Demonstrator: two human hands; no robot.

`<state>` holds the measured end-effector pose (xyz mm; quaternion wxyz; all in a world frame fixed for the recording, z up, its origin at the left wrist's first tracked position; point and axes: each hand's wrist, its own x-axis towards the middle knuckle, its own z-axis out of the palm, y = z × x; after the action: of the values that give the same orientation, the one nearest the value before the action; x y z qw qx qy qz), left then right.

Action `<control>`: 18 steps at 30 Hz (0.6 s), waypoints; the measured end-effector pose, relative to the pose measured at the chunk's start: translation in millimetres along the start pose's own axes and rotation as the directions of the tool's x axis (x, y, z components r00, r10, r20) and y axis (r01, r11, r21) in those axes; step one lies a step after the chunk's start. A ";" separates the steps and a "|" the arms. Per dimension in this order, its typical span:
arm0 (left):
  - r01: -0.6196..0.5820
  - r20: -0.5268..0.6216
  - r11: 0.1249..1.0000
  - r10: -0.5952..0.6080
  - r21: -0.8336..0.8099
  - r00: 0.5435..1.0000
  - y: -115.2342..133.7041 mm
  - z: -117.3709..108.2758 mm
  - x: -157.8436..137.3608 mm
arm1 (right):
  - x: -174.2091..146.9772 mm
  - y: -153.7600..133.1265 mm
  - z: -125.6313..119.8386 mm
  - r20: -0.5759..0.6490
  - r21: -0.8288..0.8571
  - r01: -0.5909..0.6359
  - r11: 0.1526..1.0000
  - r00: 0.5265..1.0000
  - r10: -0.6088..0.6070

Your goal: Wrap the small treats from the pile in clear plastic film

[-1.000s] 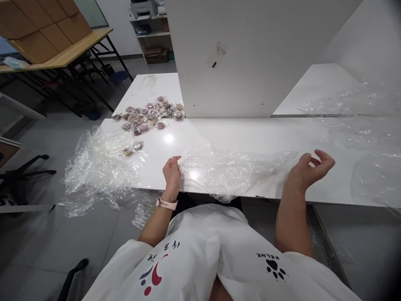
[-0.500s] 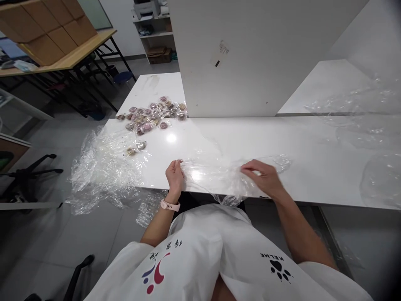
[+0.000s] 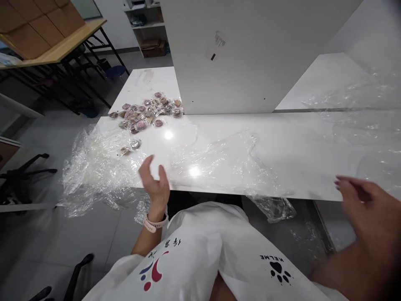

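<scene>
A clear plastic bag or film sheet (image 3: 219,161) lies spread and wrinkled on the white table (image 3: 300,154), one crumpled corner drooping over the front edge. At its left end my left hand (image 3: 155,184) is raised, thumb and fingers apart, with nothing in it; a pale pink watch band circles the wrist. Well to the right of the film, my right hand (image 3: 366,205) is partly blurred. Its thumb and fingertips are drawn together, and nothing shows between them. Small wrapped pieces (image 3: 150,113), purple and brown, lie heaped at the back left.
A big pile of crumpled clear plastic (image 3: 100,167) covers the table's left end and hangs over its edge. More clear film (image 3: 372,129) lies at the right. An upright white panel (image 3: 250,54) stands behind the table. Cardboard boxes (image 3: 46,25) rest on a wooden desk.
Both hands have let go of the film. My left hand has opened and shifted left; my right hand has swung far right. The gathered film now lies flatter and wider.
</scene>
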<state>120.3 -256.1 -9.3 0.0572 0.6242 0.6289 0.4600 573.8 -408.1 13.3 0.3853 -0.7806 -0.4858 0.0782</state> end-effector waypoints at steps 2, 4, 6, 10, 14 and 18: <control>-0.177 0.362 0.983 0.181 -0.045 0.914 11.2 23.9 0.5 | 14.9 -43.3 36.9 0.032 -0.011 0.013 1.000 0.999 -0.012; -0.293 0.679 0.955 0.244 -0.045 0.692 19.3 59.8 -0.8 | 34.7 -73.2 89.1 0.417 0.053 0.120 0.991 0.899 -0.131; -0.347 0.795 0.938 0.200 0.013 0.572 25.0 95.1 1.9 | 54.3 -81.9 143.5 0.614 -0.055 0.298 0.953 0.763 -0.204; -0.260 0.743 0.962 0.112 0.086 0.660 22.4 118.2 42.5 | 80.8 -58.0 212.1 0.587 -0.251 0.464 0.849 0.771 -0.248; -0.038 0.374 0.893 -0.150 0.449 0.915 -24.0 71.7 113.7 | 87.4 -37.3 222.5 0.512 -0.255 0.520 0.815 0.788 -0.343; 0.252 0.070 0.662 -0.419 0.706 0.905 -95.9 19.0 148.7 | 85.4 -35.6 222.1 0.464 -0.264 0.533 0.804 0.801 -0.379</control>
<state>30.5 -102.4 -7.8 -0.0203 0.5215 0.8467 0.1036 482.7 -213.2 -94.5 0.1289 -0.6651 -0.7345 0.0381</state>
